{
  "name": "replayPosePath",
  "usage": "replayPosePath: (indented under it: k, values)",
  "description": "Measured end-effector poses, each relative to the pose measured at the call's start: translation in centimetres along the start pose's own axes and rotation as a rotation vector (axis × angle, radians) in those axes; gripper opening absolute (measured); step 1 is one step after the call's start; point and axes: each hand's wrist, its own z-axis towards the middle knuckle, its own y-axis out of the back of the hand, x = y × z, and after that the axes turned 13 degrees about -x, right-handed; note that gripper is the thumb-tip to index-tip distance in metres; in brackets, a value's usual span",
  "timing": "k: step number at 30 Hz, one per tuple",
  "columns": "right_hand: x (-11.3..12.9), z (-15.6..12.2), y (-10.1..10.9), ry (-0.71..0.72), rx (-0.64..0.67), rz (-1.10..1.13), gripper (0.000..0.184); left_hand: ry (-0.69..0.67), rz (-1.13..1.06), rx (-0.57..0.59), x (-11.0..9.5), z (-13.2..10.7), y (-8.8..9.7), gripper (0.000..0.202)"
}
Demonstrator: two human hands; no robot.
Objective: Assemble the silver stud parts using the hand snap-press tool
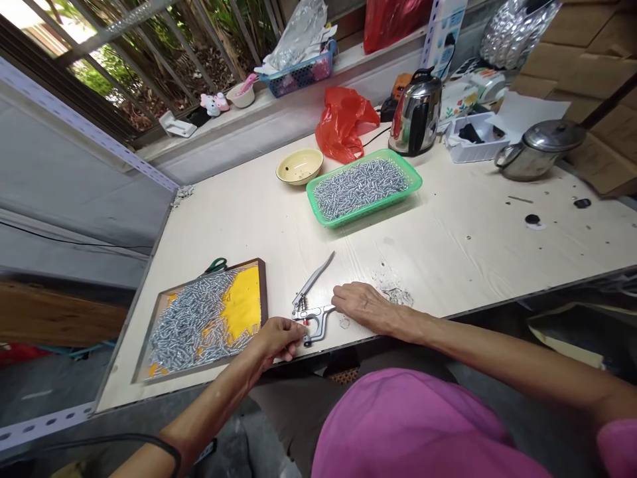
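A pair of silver snap fastener pliers (318, 323) lies at the table's front edge, its upper handle raised and its jaws apart. My right hand (365, 305) is closed over the end of the pliers' lower handle. Beside the jaws, my left hand (281, 335) is pinched, thumb against fingers; whatever sits between the fingertips is too small to make out. Left of that hand is a shallow tray (263, 285) with a yellow bottom, partly covered by a heap of small silver metal pieces (192, 322).
A green basket (365, 214) full of similar silver pieces stands farther back, near a cream bowl (300, 166) and a red plastic bag (343, 123). Behind are a steel kettle (417, 116) and a lidded metal pot (542, 149). Scissors (216, 265) lie behind the tray.
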Motion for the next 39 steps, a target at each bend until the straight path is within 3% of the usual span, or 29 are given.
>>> replayPosePath:
  k: [5,10,12,15,18,22,30,33,36,39]
  values:
    - [0.4,0.1,0.7,-0.015,0.040,0.015,0.018,0.035,0.057,0.025,-0.5,-0.2,-0.1,0.052]
    - [0.4,0.2,2.1,-0.100,0.073,0.096,0.011,0.057,-0.021,0.028,-0.2,-0.6,-0.3,0.053]
    - [-0.3,0.6,2.3,-0.142,0.026,0.117,0.030,0.049,-0.047,0.016,0.1,-0.6,-0.4,0.053]
    - [-1.9,1.7,2.1,-0.139,0.018,0.098,0.083,0.033,-0.067,0.005,0.5,-0.6,-0.6,0.055]
    - [-3.3,3.0,1.5,-0.070,0.107,0.083,0.100,0.039,-0.070,-0.010,0.5,-0.9,-0.7,0.057]
    - [-3.6,4.0,1.2,-0.025,0.127,0.066,0.092,0.051,-0.076,-0.022,0.3,-1.4,-1.0,0.058]
    - [-2.0,3.5,2.9,-0.066,0.151,-0.012,0.061,0.077,-0.080,-0.046,1.3,-1.6,-1.3,0.055]
    - [-1.6,3.0,3.0,-0.068,0.131,-0.019,0.050,-0.095,0.114,-0.210,1.4,-2.4,-1.5,0.049]
    - [-1.3,2.7,3.0,-0.085,0.126,-0.022,0.047,-0.521,0.375,-0.508,0.6,-3.3,-2.1,0.035]
    - [-0.9,2.6,3.0,-0.098,0.129,-0.010,0.049,-0.873,0.580,-0.591,-0.7,-2.8,-3.4,0.035]
